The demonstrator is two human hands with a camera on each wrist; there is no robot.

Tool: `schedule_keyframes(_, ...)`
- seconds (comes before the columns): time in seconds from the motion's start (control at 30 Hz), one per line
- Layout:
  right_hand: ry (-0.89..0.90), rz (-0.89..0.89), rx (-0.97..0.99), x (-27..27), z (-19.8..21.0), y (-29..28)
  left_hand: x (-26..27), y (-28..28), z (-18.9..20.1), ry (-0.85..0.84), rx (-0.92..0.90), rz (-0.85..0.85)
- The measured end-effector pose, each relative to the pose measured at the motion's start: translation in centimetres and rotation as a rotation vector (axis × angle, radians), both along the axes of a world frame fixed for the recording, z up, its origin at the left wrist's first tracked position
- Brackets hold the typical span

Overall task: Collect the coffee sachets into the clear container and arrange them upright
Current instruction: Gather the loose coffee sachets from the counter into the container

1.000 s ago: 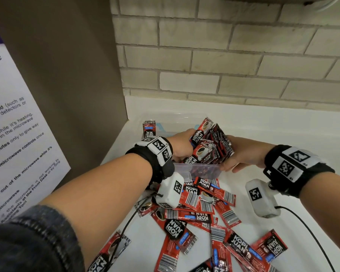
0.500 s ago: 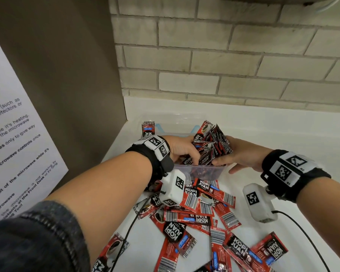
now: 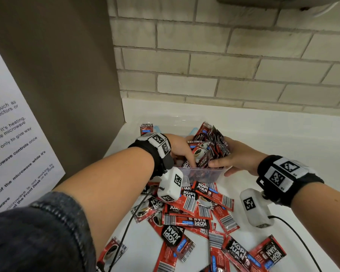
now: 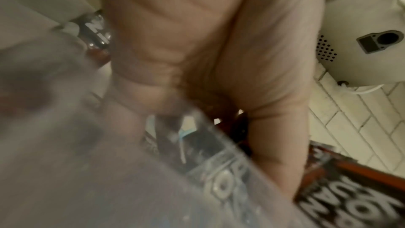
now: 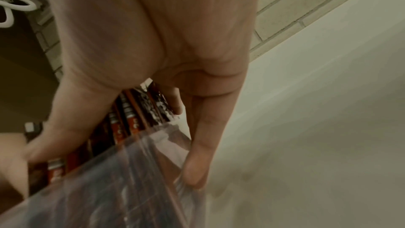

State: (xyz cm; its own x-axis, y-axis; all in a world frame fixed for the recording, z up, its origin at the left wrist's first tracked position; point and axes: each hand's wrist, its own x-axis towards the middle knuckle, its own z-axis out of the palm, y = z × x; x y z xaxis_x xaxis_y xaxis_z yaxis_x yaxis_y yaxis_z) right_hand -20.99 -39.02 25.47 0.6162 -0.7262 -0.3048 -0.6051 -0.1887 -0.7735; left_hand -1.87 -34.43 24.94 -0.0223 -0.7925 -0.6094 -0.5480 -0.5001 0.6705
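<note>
Clear container (image 3: pixel 201 173) on white worktop (image 3: pixel 283 138), upright bundle of coffee sachets (image 3: pixel 208 146) inside, left hand (image 3: pixel 180 149) at 9 o'clock and right hand (image 3: pixel 237 156) at 3 o'clock, each grip curled round the bundle, loose sachets (image 3: pixel 196 214) scattered at 6 o'clock.

head view downward, wrist views close, shared container (image 3: pixel 201 171)

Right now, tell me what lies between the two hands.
In the head view, a bunch of coffee sachets standing in the clear container lies between the left hand and the right hand, which press it from both sides.
</note>
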Motion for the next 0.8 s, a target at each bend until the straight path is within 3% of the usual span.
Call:
schedule_keyframes(0.2,-0.052,-0.066,-0.009,0.0,0.0,0.2,-0.4,0.5,-0.6,0.092,-0.162,0.136)
schedule_keyframes(0.4,0.039,-0.014,-0.005,0.0,0.2,0.5,-0.8,1.2,-0.1,-0.114,-0.087,-0.004)
schedule_keyframes(0.63,0.051,-0.057,0.003,-0.4,1.0,0.2,-1.3,1.0,-0.4,0.051,-0.109,0.086)
schedule_keyframes(0.8,0.111,-0.098,-0.048,-1.4,2.1,0.2,-2.2,0.8,-0.1,-0.11,-0.195,-0.011)
